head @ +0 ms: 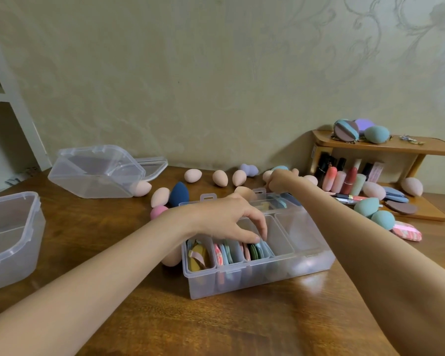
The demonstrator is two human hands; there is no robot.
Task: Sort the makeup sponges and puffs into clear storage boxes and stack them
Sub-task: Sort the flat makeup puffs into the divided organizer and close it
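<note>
left hand [226, 219] pinched puffs [254, 250] in divided box [257, 276], table center. right hand [280, 182] curled on sponge at 12, grip unclear. three slots filled; loose sponges [220, 178] at 11–2, tubs [10, 240] at 9 empty, nothing stacked.

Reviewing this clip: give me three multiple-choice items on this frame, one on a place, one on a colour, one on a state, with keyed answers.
1. Where are the left hand's fingertips?
A. over the divided box's puff slots
B. on the wooden shelf
C. in the empty box at the left edge

2. What colour is the large sponge beside the pink one, behind the divided box?
A. yellow
B. white
C. dark blue

3. The divided box is:
A. lidded
B. open
C. upside down

Answers:
A, the left hand reaches into the divided box.
C, the dark blue sponge.
B, the compartments show uncovered.
</note>
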